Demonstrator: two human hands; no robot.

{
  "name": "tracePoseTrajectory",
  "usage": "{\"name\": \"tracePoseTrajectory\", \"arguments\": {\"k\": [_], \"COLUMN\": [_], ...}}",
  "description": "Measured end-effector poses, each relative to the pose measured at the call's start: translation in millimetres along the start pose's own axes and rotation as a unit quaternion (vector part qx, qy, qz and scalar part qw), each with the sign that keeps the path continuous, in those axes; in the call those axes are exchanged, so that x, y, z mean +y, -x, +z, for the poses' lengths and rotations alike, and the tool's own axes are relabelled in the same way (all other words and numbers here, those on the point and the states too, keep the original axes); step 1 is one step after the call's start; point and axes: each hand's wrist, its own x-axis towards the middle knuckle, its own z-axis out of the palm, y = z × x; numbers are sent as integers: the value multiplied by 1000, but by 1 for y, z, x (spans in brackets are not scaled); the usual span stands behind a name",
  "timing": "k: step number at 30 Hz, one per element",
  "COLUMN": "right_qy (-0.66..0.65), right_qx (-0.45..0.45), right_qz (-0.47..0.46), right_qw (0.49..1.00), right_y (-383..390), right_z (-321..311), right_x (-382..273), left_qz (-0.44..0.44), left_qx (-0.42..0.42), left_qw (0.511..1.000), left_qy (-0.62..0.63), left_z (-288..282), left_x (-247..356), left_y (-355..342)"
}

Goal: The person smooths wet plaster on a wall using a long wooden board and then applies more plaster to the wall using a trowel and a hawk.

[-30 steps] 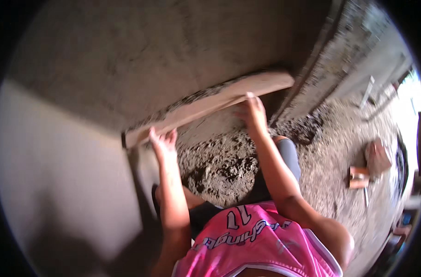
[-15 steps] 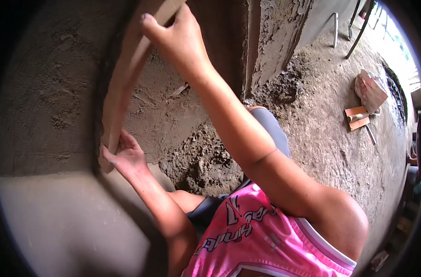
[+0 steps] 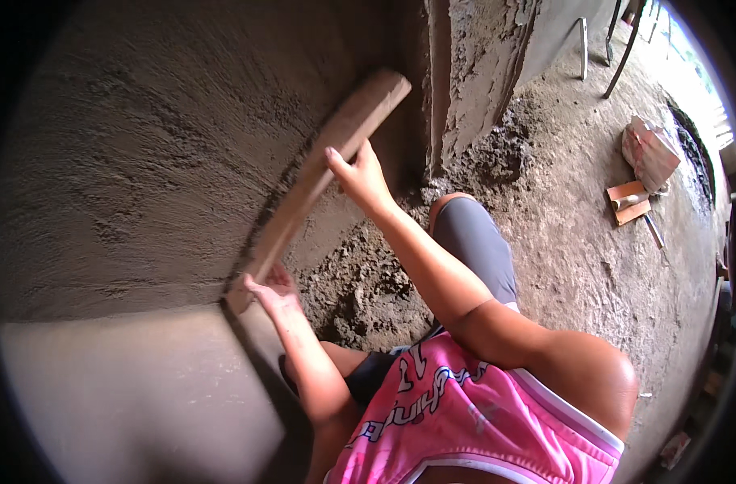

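A long wooden board [image 3: 356, 113] lies diagonally against the wet, rough plastered wall [image 3: 134, 161], rising from lower left to upper right, with a dark line of mortar along its upper edge. My left hand [image 3: 273, 292] grips the lower end of the board. My right hand [image 3: 360, 177] grips it higher up, thumb on the near face. Below the board, a pile of crumbly mortar [image 3: 356, 294] lies on the floor between the wall and my bent legs. A smooth, paler wall surface [image 3: 118, 387] fills the lower left.
A mortar-streaked column edge [image 3: 477, 73] stands right of the board, with loose mortar [image 3: 501, 153] at its foot. On the rough floor [image 3: 578, 290] at right lie a trowel or float [image 3: 628, 202] and a crumpled paper sack [image 3: 650, 153]. Several thin bars [image 3: 626, 48] stand at the upper right.
The board swung from a shallow slope to a steep one, then tipped partway back to a diagonal. My right hand rose, then came down with it. Both hands stayed on the board.
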Motion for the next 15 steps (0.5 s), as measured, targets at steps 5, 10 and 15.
{"name": "tracePoseTrajectory", "arguments": {"k": [5,10,15], "right_qy": [35,10,13], "right_qx": [-35,-37,1], "right_qz": [-3,-186,-305], "right_qw": [999,982,952], "right_y": [21,0,-34], "right_z": [-5,16,43], "right_x": [-24,-156,-246], "left_qz": [-54,-48,8], "left_qx": [-12,-144,-246], "left_qw": [996,970,949], "left_qy": [76,190,196], "left_z": [-19,52,102], "left_x": [-17,59,115], "left_y": [8,82,116]}}
